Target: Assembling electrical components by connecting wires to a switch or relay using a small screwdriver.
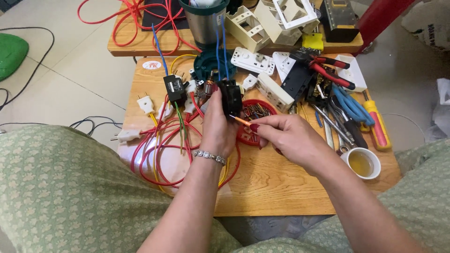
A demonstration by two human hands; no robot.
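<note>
Our green-clad knees frame the tabletop (262, 187), where our left hand (216, 125) grips a black switch block (230, 97) and our right hand (286, 136) pinches a thin orange-tipped tool (242, 121) just beside it, which we judge could slip off the block.

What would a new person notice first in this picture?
At the centre, the left hand holds up a small black electrical part while the right hand brings a thin orange-tipped piece to it. Loops of red wire sprawl over the wooden table on the left, and pliers with red handles lie among the tools on the right.
</note>
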